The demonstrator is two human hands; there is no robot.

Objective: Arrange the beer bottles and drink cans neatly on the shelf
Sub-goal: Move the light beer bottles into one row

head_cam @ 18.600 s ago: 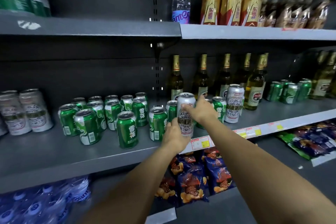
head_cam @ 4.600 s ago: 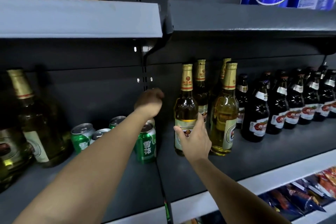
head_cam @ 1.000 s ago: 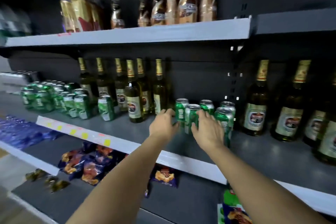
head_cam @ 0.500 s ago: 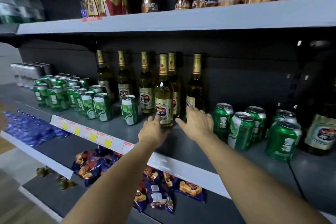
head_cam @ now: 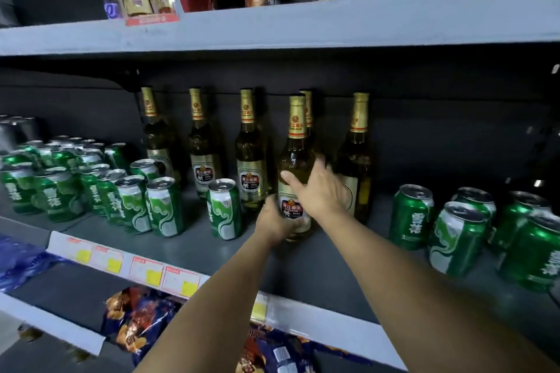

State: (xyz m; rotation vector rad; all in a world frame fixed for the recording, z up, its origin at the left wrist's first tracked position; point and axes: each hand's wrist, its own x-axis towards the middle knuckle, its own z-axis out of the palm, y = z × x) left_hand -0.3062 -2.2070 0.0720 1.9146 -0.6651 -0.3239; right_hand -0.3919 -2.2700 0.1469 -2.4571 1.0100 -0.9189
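You are gripping the front beer bottle (head_cam: 296,166) low on its label with your left hand (head_cam: 274,221), fingers curled around its base, while your right hand (head_cam: 321,188) is lying against its right side with the thumb across the glass and fingers wrapping toward the back; the bottle is standing upright on the grey middle shelf (head_cam: 303,269), forward of the others. Six gold-necked bottles are showing in all: three (head_cam: 250,154) standing in a row to the left of the one you are holding, one (head_cam: 306,106) sitting directly behind it with only its neck showing, and one (head_cam: 357,157) standing just to its right, partly hidden by your right hand. A single green can (head_cam: 224,209) is standing just left of the held bottle, near your left wrist. Farther left, a dense cluster of green cans (head_cam: 91,188) is crowding together, too many and too blurred to count. To the right of the held bottle, five green cans (head_cam: 454,236) are standing loosely grouped. Snack bags (head_cam: 142,318) are lying on the shelf below it.
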